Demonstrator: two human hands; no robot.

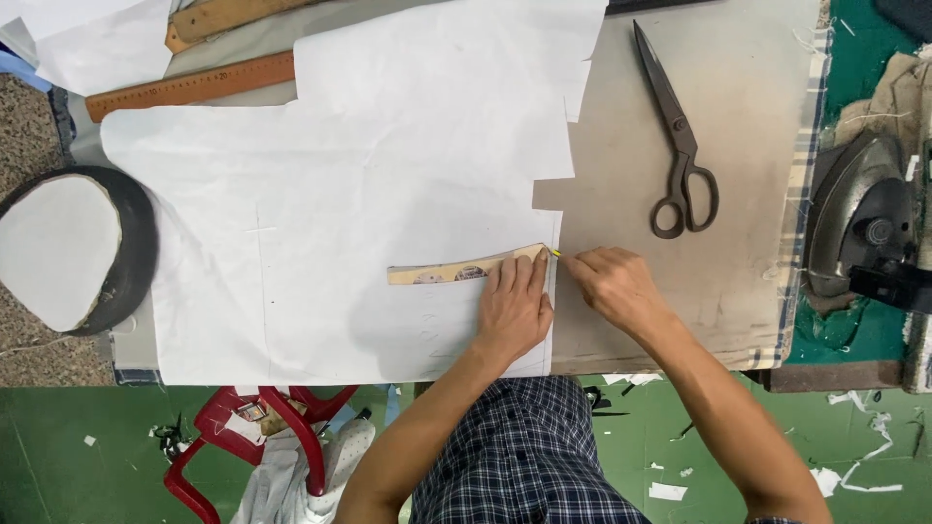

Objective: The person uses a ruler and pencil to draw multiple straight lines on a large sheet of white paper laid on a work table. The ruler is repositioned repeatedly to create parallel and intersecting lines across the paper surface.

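1. Both forearms reach up from a checked shirt [524,456].
2. Left hand [513,309], fingers flat and spread, presses a curved ruler [456,272] onto white paper [340,213].
3. Right hand [614,286] pinches a yellow pencil [556,254] just beside the ruler's tip.
4. Paper looks thin, light and easily shifted; hold it flat under the palm.

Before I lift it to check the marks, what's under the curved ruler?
White paper lies under the curved ruler. The left hand covers its right end, hiding anything beneath there.

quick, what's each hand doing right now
Left hand: open, pressed flat on the curved ruler over the white fabric.
Right hand: closed on a small yellow marker at the ruler's tip.
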